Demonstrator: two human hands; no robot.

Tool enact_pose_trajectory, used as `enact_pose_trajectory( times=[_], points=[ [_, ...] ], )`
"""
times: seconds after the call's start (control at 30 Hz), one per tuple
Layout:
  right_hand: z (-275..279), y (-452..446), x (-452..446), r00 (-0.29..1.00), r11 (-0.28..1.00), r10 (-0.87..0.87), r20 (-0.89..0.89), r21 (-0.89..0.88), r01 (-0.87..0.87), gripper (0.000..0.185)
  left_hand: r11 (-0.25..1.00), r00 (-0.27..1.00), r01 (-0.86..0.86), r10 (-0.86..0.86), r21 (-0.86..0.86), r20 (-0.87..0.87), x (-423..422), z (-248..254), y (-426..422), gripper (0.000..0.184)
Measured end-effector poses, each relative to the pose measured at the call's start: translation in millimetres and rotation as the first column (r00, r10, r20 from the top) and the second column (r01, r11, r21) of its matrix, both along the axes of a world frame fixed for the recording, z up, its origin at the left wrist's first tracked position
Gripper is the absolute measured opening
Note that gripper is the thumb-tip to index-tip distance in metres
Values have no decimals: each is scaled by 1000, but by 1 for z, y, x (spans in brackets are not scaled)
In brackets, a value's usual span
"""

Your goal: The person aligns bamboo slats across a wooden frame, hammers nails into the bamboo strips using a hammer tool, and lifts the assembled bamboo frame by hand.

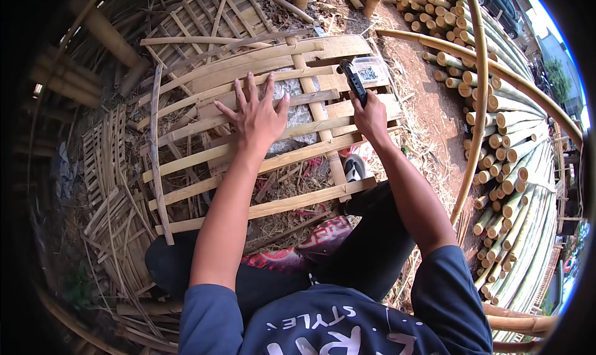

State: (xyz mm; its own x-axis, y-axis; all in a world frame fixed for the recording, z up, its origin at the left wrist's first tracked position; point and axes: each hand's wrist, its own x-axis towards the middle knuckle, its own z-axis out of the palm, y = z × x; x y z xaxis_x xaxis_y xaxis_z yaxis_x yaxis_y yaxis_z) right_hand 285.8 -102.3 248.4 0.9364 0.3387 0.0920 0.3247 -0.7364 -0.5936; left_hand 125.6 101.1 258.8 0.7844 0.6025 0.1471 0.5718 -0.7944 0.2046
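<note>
My left hand lies with fingers spread over the bamboo slats of a lattice panel, holding nothing. My right hand is wrapped around the dark handle of a hammer, its head pointing away from me above the panel's right side. Several slats run side to side across two crosspieces, one on the left and one on the right. Just right of the hammer sits a clear plastic box with small dark pieces like nails. Beneath the slats are a board and a grey slab.
Stacked bamboo poles fill the right side, with a curved pole in front of them. Other lattice panels and loose strips lie at the left. Bamboo posts stand at upper left. Shavings cover the ground.
</note>
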Motion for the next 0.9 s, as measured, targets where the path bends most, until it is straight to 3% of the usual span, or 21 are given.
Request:
enact_pose_trajectory(
  times=[0.13, 0.23, 0.33, 0.43, 0.67, 0.8, 0.9],
  points=[
    [3, 0, -4, 998, 999, 32, 55, -24, -31, 37, 998, 1000, 6, -5, -55, 8, 0, 4, 2, 68],
    [-1, -1, -2, 996, 999, 40, 85, -16, -39, 36, 995, 991, 0, -13, -96, -135, 3, 24, 5, 75],
    [0, -1, -2, 997, 999, 44, 58, -25, -43, 36, 994, 984, 9, 11, 109, -180, 20, 12, 15, 85],
    [1, -2, -3, 998, 999, 44, 33, -12, -44, 37, 999, 999, 18, -17, 26, -34, 24, -1, 18, 87],
    [3, -2, -3, 995, 995, 80, 65, -68, -76, 37, 999, 997, 50, -51, -13, -61, 26, -4, 22, 87],
    [26, -4, -11, 962, 992, 92, 259, -112, -65, 32, 997, 998, 54, -56, 58, 25, 24, -11, 20, 78],
    [64, -12, -18, 814, 972, 216, 538, -196, -129, 28, 996, 998, 53, -56, 66, 34, 21, -6, 17, 76]
  ],
)
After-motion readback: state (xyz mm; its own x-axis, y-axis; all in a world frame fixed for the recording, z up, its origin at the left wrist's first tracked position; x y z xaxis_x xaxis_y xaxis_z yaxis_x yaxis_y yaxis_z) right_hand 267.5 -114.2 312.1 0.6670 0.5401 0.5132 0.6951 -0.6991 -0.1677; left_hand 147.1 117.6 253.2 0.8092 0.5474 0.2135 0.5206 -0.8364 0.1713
